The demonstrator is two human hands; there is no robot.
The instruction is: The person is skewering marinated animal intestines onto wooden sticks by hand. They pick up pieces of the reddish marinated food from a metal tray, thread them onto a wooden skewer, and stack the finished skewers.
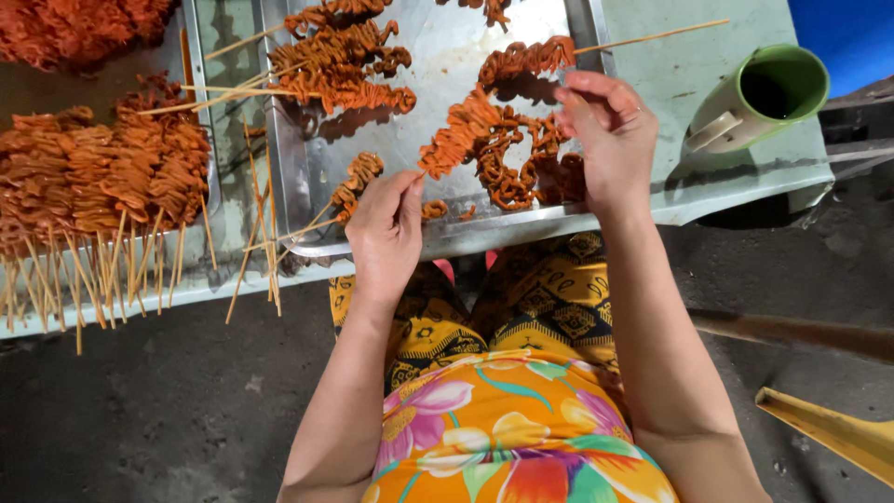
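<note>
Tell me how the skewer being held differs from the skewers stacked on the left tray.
The held skewer is up in the air, tilted, above the middle tray; the stacked skewers lie flat in a tight row. The held one is pinched by the left hand at its stick end, with the right hand at its meat; nobody touches the stacked ones. Both carry folded orange-red strips on thin wooden sticks.

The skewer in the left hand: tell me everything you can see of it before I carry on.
The skewer is a thin pale wooden stick, threaded with folded orange-red marinated strips bunched along its upper part. It tilts up to the right above the metal tray. The left hand pinches its bare lower end; the right hand is near the upper end, where contact is unclear.
</note>
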